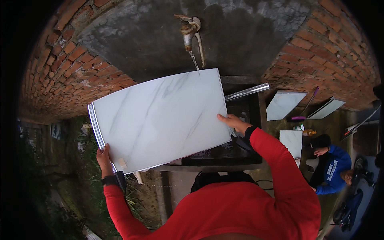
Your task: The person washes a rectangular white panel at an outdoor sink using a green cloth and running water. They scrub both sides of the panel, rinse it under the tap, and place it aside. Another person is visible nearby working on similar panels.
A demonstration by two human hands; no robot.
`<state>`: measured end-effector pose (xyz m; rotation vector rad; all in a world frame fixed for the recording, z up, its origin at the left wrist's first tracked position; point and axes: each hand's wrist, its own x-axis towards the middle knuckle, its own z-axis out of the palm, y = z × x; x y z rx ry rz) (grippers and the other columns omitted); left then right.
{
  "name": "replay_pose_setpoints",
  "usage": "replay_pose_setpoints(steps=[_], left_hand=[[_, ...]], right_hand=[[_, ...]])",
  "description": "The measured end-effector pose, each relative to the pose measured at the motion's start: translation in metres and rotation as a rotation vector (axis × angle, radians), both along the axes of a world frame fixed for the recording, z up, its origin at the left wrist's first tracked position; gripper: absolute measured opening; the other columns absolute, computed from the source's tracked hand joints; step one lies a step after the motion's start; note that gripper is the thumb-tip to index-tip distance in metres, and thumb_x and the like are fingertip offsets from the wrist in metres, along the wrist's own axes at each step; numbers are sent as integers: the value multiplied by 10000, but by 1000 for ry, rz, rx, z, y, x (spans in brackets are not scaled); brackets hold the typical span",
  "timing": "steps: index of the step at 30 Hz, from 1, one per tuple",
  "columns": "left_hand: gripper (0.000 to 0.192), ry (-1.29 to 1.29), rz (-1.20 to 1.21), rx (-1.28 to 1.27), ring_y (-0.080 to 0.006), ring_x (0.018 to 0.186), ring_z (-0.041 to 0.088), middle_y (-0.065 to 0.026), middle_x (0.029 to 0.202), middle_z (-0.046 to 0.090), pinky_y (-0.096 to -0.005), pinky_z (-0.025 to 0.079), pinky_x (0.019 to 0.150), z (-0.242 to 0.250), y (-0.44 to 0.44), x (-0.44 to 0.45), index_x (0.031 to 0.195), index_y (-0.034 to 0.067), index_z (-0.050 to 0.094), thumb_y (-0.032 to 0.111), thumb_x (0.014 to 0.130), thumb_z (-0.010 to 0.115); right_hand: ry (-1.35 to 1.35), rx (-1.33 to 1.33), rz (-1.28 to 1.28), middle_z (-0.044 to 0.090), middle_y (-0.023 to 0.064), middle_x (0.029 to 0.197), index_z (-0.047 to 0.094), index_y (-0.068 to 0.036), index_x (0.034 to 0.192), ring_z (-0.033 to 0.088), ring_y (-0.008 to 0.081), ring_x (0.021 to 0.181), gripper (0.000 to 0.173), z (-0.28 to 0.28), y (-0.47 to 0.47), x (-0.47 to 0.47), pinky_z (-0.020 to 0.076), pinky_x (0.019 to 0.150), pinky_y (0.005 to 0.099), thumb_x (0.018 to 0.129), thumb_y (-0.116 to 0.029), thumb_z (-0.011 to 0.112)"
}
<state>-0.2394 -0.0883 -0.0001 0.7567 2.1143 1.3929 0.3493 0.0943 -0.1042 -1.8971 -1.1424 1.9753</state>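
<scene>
A large white panel (162, 117) with grey marble veining is held tilted over a dark sink basin (258, 132). My left hand (105, 159) grips its lower left corner, where a shiny metal strip (95, 129) runs along the side. My right hand (235, 122) holds the right edge, thumb on the face and fingers hidden behind. Water runs from a worn tap (187, 37) onto the panel's top edge. Near my left hand, a small pale patch (122, 163) shows on the panel. Behind the right edge, a shiny metal strip (249, 91) sticks out over the basin.
Brick walls (327, 54) flank the grey cement wall (132, 39). More marbled panels (285, 105) stand at the right, beside a purple brush (298, 118) and bottles (309, 132). A person in a blue top (337, 168) sits by another panel (291, 142). Plants (96, 168) grow at the left.
</scene>
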Motion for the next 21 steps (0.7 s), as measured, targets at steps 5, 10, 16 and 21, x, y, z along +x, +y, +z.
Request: replay_pose_setpoints(steps=[5, 10, 16, 21], left_hand=[[264, 84, 75, -83, -63, 647, 482, 36, 760, 569, -234, 393, 573, 1, 4, -3, 922, 41, 598, 240, 854, 757], [274, 78, 64, -38, -68, 631, 464, 34, 745, 545, -243, 385, 559, -3, 16, 0, 901, 56, 582, 246, 844, 771], [240, 24, -35, -3, -20, 612, 413, 66, 741, 533, -209, 318, 527, -13, 41, 14, 891, 72, 577, 249, 877, 737], [239, -35, -81, 87, -29, 624, 425, 65, 751, 539, -211, 331, 543, -36, 74, 30, 945, 61, 593, 274, 913, 693]], right_hand=[[87, -28, 107, 470, 187, 1421, 398, -26, 1434, 388, 328, 1357, 996, -11, 9, -2, 321, 1079, 464, 741, -669, 712], [57, -35, 101, 461, 187, 1428, 355, -33, 1458, 375, 331, 1367, 1007, -13, 9, 3, 299, 1081, 509, 747, -642, 726], [109, -7, 1, 405, 212, 1468, 325, -6, 1463, 334, 348, 1393, 1022, -45, 6, 26, 256, 1096, 538, 748, -594, 757], [41, 78, -162, 568, 164, 1301, 449, 7, 1378, 503, 269, 1240, 805, -58, 5, 60, 391, 1035, 404, 802, -445, 783]])
